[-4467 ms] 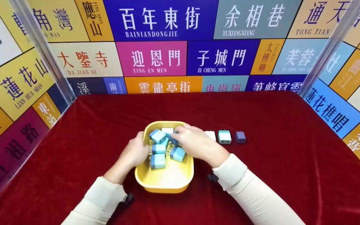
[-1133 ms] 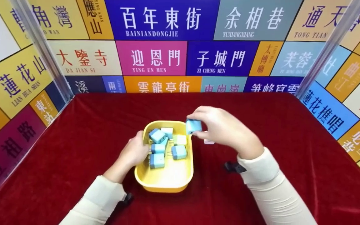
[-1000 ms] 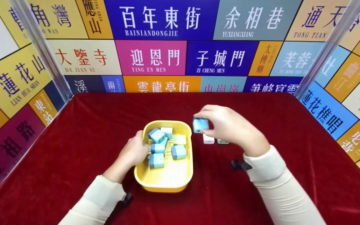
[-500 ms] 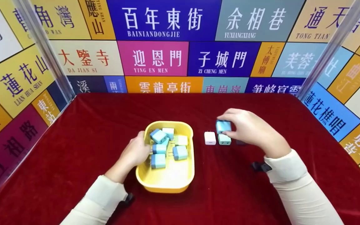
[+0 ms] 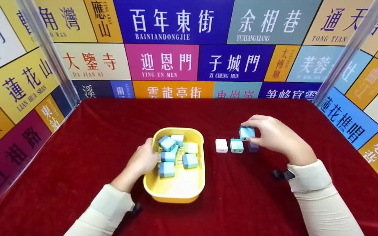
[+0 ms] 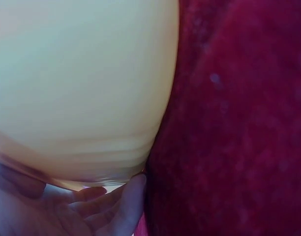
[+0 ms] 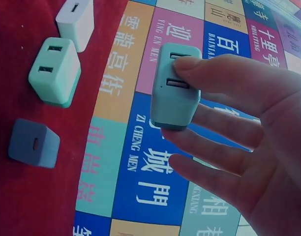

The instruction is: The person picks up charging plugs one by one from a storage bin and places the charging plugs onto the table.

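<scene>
"Where's that blue charger (image 5: 247, 132)?"

"The right hand (image 5: 271, 136) pinches it, raised by the dark charger (image 5: 253, 148), right of the yellow tub (image 5: 176, 197); the left hand (image 5: 143, 156) grips the tub's left rim."

"I'd lower it sockets near, without knocking its neighbour."

The right hand (image 7: 273, 132) holds a pale teal USB wall charger (image 7: 172, 105) between the thumb and the fingers. The thumb lies on the face with two ports and partly covers one of them. On the red cloth (image 7: 27, 206) there are a white charger (image 7: 80, 27), a two-port mint-green charger (image 7: 54, 73) and a one-port grey-blue charger (image 7: 35, 142). Behind are colourful panels (image 7: 108, 66) with Chinese characters.
</scene>
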Available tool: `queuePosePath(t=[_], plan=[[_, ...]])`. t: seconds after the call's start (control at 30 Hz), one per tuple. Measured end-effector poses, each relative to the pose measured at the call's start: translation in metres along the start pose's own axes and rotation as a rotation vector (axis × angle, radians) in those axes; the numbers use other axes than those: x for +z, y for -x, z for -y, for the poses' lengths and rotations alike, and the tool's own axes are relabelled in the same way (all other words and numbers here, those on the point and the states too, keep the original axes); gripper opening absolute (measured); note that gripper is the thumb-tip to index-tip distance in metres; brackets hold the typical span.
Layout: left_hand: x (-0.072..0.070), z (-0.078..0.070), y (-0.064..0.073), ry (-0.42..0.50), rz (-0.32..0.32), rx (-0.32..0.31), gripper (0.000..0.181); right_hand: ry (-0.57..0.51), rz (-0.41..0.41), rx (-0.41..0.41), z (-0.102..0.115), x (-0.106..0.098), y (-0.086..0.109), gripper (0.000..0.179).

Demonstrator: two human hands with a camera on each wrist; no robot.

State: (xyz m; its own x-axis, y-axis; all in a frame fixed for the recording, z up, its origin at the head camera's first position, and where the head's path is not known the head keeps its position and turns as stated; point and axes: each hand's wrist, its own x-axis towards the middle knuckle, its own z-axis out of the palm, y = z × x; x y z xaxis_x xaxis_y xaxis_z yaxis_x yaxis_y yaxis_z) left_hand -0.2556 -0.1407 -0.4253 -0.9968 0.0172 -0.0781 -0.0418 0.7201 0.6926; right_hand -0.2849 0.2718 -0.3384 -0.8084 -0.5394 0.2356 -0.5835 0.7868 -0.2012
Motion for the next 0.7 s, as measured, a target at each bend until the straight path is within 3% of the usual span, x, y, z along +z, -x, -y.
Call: queuePosePath(t=[0.7], plan=[[0.001,0.0,-0.001,-0.003,-0.001,-0.008,0.061,-0.012,-0.012,0.058,-0.023,-0.019,0.011,0.041]])
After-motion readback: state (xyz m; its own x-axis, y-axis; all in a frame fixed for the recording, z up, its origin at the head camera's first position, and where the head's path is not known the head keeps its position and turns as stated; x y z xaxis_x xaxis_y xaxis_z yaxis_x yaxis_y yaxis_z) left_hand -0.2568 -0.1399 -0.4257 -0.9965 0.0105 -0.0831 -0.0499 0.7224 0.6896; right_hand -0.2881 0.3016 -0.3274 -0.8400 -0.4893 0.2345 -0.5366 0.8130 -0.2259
